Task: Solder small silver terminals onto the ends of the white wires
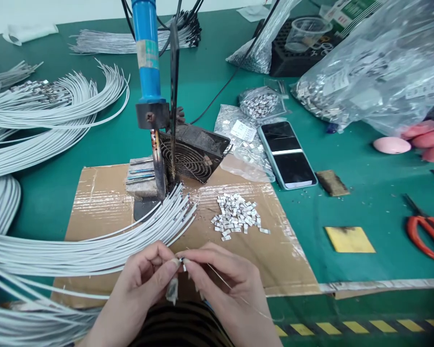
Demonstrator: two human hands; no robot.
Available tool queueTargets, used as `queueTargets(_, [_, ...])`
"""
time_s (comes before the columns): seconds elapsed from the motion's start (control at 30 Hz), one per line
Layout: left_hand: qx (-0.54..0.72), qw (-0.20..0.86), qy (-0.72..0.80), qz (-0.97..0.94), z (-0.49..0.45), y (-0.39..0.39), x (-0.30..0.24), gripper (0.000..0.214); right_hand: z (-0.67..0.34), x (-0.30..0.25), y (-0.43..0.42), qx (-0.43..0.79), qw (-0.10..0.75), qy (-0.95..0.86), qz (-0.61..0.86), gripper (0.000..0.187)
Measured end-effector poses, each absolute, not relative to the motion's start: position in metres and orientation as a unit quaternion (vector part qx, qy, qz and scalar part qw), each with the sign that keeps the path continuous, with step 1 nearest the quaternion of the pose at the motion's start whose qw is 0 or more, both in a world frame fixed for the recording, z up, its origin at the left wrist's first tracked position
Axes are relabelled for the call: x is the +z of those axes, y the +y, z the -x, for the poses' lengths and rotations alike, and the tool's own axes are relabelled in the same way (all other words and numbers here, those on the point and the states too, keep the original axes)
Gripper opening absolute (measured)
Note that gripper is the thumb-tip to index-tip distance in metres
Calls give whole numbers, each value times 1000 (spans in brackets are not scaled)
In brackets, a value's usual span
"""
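We see our 2 hands meeting low in the view, at about 6 o'clock, over the front edge of the cardboard sheet (275,231). Our left hand (141,284) and right hand (224,284) are both pinched narrow, fingertips nearly touching each other around a tiny metal terminal (183,262) held between them. Which hand bears it more we cannot tell; it sits right at the meeting point, so neither is clearly nearer.

A thin wire (235,291) runs from that pinch toward 4 o'clock across our right hand, so its long axis lies diagonal, its tip pointing up-left into the grip. A small pale tag or sleeve (172,291) hangs below the left thumb.

From the pinch, the loose pile of terminals (237,217) lies at 1 o'clock, nearer the right hand. The fan of white cables (94,250) sweeps in from 9 o'clock, its stripped ends pointing toward 1 o'clock, nearer the left hand. The blue-handled soldering iron (146,58) stands clamped at 12 o'clock, tip downward, just beside a small black fan (191,154). A phone (287,154) lies at 2 o'clock, red-handled scissors (428,231) at 3 o'clock
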State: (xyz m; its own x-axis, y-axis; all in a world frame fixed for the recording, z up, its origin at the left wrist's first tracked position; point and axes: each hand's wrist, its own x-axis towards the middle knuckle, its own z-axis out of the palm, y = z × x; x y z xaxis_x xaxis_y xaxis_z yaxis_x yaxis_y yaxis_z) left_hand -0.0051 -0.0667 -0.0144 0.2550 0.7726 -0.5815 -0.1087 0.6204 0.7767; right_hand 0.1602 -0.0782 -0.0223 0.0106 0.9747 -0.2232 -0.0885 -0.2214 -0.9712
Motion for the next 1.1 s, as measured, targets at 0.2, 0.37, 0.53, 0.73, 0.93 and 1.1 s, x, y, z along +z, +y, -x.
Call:
queueTargets(0.2, [317,688,562,-331,4,-68,-14,39,-157,-21,-79,565,469,-409,542,15])
queueTargets(0.37, [323,670,572,-345,3,-69,-15,44,-156,-22,-79,558,470,-413,545,16])
queueTargets(0.53, [347,670,573,-320,-1,-69,-13,44,-151,-28,-81,582,486,-361,543,14])
queueTargets(0.73, [357,705,530,-308,5,-69,-19,36,-149,-32,-80,702,463,-212,498,24])
queueTargets(0.93, [328,689,536,-361,15,-66,-20,37,-157,-35,-74,718,426,-233,498,22])
queueTargets(1.1, [292,667,559,-396,19,-64,-18,34,-160,-42,-75,647,441,-351,514,14])
